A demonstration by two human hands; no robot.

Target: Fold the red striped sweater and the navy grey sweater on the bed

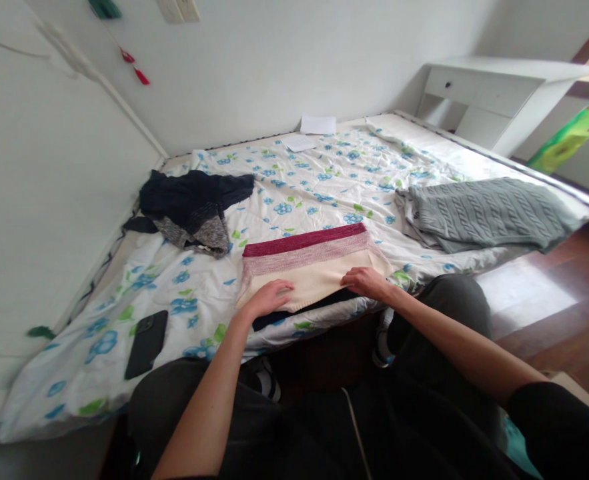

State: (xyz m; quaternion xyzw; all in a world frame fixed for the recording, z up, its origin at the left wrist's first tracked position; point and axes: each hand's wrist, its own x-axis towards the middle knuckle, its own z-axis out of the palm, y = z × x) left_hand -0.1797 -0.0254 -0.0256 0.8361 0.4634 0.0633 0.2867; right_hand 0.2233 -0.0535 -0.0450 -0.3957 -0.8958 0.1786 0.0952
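A folded knit sweater (304, 263) in cream, pale pink and dark red bands lies on the bed's near edge, the red band away from me. Dark cloth (274, 321) shows under its near hem. My left hand (270, 297) rests on the sweater's left part, fingers stretched out and somewhat apart. At the right part of the near hem, my right hand (367, 283) has its fingers bent and closed on the knit. The hem rises toward those fingers, and the thumb is partly hidden.
A crumpled navy and grey garment (189, 207) lies to the left; a folded grey cable-knit sweater (494, 213) lies right. A black phone (147, 343) rests near the left front on the flowered sheet (294, 203). Papers (318, 125) lie by the wall, near a white desk (484, 87).
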